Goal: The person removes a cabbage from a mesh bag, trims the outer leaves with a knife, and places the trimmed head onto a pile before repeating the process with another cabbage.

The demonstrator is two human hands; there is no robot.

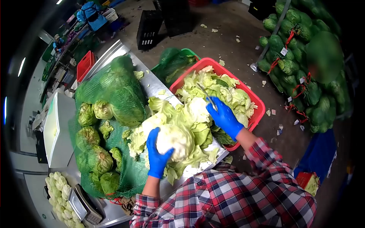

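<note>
A pale, trimmed cabbage [175,142] rests on loose leaves at the edge of the metal table. My left hand [157,154], in a blue glove, grips its left side with thumb and fingers spread around it. In my blue-gloved right hand [224,117] is a knife [202,90], its thin blade pointing up and left, apart from the cabbage. Loose cabbage leaves [157,121] surround the head. Beneath and beyond my right hand stands a red crate [259,108] heaped with cut leaves. Left of my left hand lies a green mesh sack [131,174] with several untrimmed cabbages [102,159].
A scale [84,205] and a pile of pale cabbages [59,190] are at lower left. Netted cabbages [291,62] are stacked at right. A green crate [190,53] adjoins the red one. Black crates [149,30] stand on the littered floor. Another person [92,16] is far left.
</note>
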